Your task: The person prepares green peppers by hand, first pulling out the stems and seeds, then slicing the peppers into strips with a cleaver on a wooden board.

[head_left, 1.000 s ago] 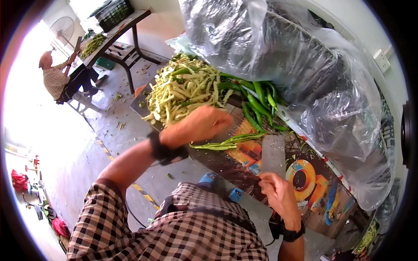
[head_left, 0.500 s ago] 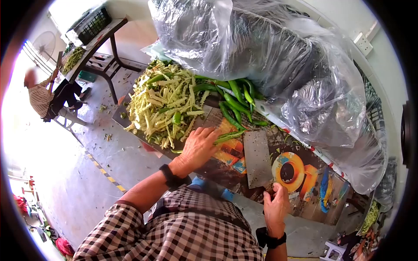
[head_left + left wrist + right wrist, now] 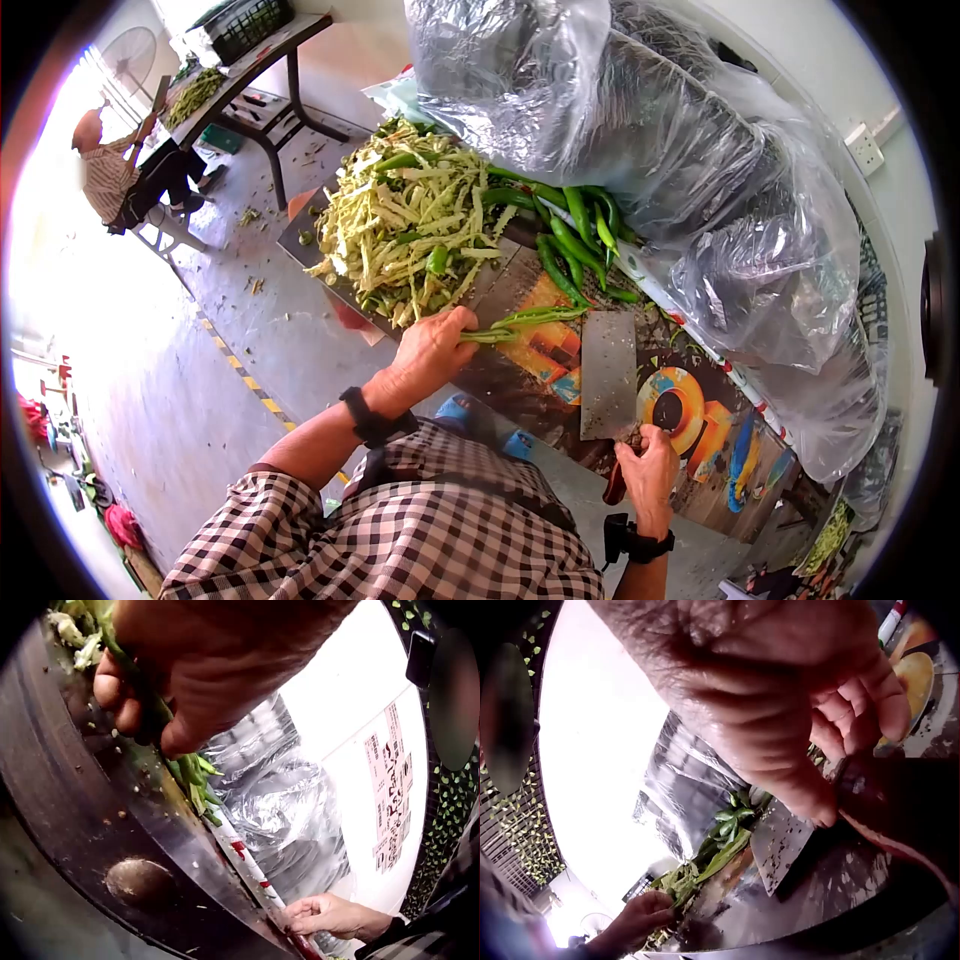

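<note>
In the head view, my left hand point(image 3: 432, 352) grips the near end of a long green chili pepper point(image 3: 540, 316), which looks slit into strips and stretches right across the board. The left wrist view shows green flesh point(image 3: 142, 682) running between thumb and fingers. My right hand point(image 3: 650, 470) pinches a cleaver where the handle meets the blade; its dark red handle point(image 3: 614, 484) sticks out toward me. Wet specks and seeds dot the broad cleaver blade point(image 3: 608, 375), which lies flat over the board. Thumb and curled fingers sit either side of the handle in the right wrist view.
A heap of pale cut strips point(image 3: 400, 220) covers the table's left end. Whole green chili peppers point(image 3: 575, 240) lie behind the board, beside a big clear plastic sheet point(image 3: 700, 200) with a red-and-white edge. At the back left, a person point(image 3: 110, 175) sits by another table point(image 3: 250, 75).
My left hand went from above the heap down to the chili pepper and now grips its end. My right hand has closed on the cleaver by its handle.
</note>
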The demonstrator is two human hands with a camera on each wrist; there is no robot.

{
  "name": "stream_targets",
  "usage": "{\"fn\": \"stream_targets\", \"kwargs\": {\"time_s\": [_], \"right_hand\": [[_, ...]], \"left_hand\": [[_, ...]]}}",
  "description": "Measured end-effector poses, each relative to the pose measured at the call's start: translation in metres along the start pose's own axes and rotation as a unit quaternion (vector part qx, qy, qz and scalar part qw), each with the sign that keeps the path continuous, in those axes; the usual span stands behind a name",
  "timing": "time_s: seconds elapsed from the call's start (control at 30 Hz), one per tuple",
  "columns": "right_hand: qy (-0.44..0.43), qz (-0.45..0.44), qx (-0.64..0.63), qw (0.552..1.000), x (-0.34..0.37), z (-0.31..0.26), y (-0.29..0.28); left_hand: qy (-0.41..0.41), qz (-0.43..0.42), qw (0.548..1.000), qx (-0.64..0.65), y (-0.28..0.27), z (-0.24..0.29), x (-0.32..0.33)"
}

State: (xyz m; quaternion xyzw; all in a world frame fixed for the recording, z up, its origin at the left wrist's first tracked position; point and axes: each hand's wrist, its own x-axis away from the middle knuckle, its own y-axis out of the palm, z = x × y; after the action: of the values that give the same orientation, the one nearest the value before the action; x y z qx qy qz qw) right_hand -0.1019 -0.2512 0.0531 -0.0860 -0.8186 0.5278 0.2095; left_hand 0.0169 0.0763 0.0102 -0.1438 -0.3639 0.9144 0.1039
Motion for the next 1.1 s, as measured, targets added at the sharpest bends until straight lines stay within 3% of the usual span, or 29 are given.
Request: {"fn": "stream_targets", "kwargs": {"time_s": [0.13, 0.2, 0.33, 0.47, 0.57, 0.6, 0.7, 0.73, 0.83, 1.0, 1.1], "right_hand": [[-0.067, 0.054, -0.002, 0.996, -0.003, 0.014, 0.009], [-0.052, 0.038, -0.020, 0.998, -0.002, 0.012, 0.006], [-0.004, 0.006, -0.085, 0.996, -0.002, 0.009, -0.001], [-0.048, -0.012, -0.054, 0.997, -0.002, 0.002, -0.019], [-0.101, 0.030, -0.132, 0.986, -0.003, 0.013, -0.015], [-0.041, 0.013, -0.196, 0.980, 0.002, -0.002, -0.024], [-0.046, -0.009, -0.320, 0.946, 0.017, -0.001, -0.014], [-0.106, 0.016, -0.277, 0.955, 0.024, -0.001, -0.011], [-0.124, -0.034, -0.304, 0.944, 0.042, 0.006, 0.000], [-0.049, -0.021, -0.346, 0.937, 0.054, 0.024, 0.009], [-0.018, 0.043, -0.343, 0.938, 0.049, 0.040, 0.007]], "left_hand": [[-0.076, -0.055, 0.992, 0.082, -0.011, 0.014, 0.004], [-0.104, -0.098, 0.986, 0.088, -0.012, 0.015, 0.004], [-0.097, -0.086, 0.987, 0.097, -0.008, 0.019, 0.004], [-0.083, -0.101, 0.988, 0.087, 0.002, 0.025, 0.003], [-0.064, -0.098, 0.989, 0.089, 0.006, 0.027, 0.001], [-0.059, -0.099, 0.989, 0.089, 0.007, 0.026, 0.001], [-0.029, -0.077, 0.993, 0.088, 0.009, 0.022, 0.003], [-0.055, -0.083, 0.990, 0.097, 0.009, 0.022, 0.003], [-0.066, -0.073, 0.990, 0.103, 0.008, 0.020, 0.005], [-0.070, -0.089, 0.989, 0.093, 0.008, 0.022, 0.005], [-0.043, -0.097, 0.991, 0.077, 0.012, 0.027, 0.000]]}}
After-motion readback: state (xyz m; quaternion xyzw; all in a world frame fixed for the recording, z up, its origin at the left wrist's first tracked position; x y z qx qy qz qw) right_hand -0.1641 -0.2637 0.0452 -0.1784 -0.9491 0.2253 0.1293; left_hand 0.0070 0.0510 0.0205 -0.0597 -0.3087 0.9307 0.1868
